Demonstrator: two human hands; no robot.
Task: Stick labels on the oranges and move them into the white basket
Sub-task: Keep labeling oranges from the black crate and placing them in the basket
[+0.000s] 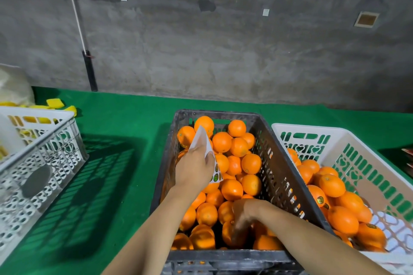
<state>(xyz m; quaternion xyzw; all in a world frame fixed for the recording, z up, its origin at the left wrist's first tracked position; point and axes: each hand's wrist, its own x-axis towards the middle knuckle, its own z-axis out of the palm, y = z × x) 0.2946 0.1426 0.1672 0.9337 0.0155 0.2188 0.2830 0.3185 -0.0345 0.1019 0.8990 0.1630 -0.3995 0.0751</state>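
On the green worktop (125,118) your white basket (335,138) is partly filled, the black crate (279,163) still full; left hand (194,169) fingers pinch the label sheet (202,138), right hand (243,214) fingers curl on an orange (230,233).

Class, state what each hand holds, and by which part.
Left hand pinches the label sheet near its middle. Right hand reaches among crate oranges; grip unclear.

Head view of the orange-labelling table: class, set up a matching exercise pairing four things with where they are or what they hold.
Things:
1. left hand
2. right hand
3. black crate
4. white basket

States:
A. right of the black crate, holding labelled oranges
B. reaching down among oranges at the near end
C. holds the sticker sheet
D. centre, full of oranges

Pairs: 1-C, 2-B, 3-D, 4-A
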